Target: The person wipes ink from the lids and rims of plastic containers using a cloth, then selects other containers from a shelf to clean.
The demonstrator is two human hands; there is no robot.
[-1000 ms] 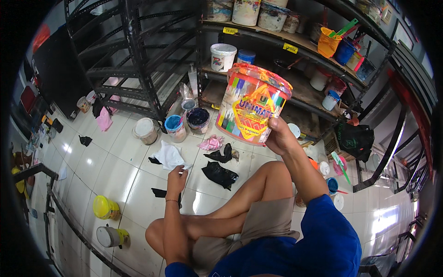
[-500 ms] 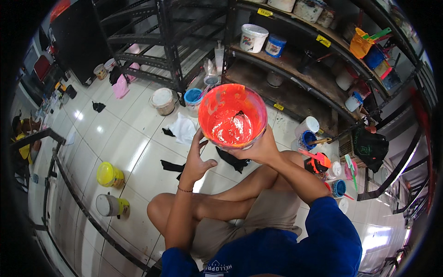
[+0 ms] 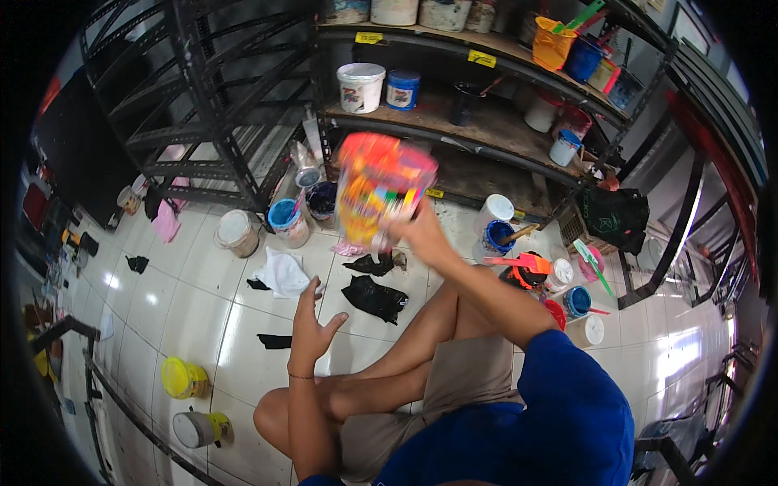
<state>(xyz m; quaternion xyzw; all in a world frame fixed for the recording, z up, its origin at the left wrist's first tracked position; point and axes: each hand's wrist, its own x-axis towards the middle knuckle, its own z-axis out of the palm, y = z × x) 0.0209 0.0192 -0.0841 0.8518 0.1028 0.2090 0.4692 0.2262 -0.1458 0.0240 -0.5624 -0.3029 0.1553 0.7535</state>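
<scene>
A plastic paint bucket [image 3: 369, 194], smeared red and orange with a colourful label, is held up in front of me by my right hand [image 3: 423, 236]. My fingers grip its lower right side. It is tilted and blurred by motion; the paint inside is hidden. My left hand [image 3: 312, 328] is apart from the bucket, open and holding nothing, with thumb and fingers spread. Just beyond its fingertips lies a white cloth [image 3: 284, 273] on the floor. Crumpled black plastic [image 3: 374, 298] lies to its right, and a black strip [image 3: 275, 342] to its left.
Metal shelving [image 3: 478, 130] ahead carries a white tub [image 3: 361, 87], a blue tub [image 3: 403, 90] and other containers. On the floor stand an open blue paint tub [image 3: 288, 223], a lidded white bucket [image 3: 237, 232], yellow tubs [image 3: 185, 378] at left, and several paint pots [image 3: 577, 302] at right.
My left hand has let go of the bucket and dropped slightly. My right hand has carried the bucket forward and tipped it, so its inside no longer faces me. The view has turned right.
</scene>
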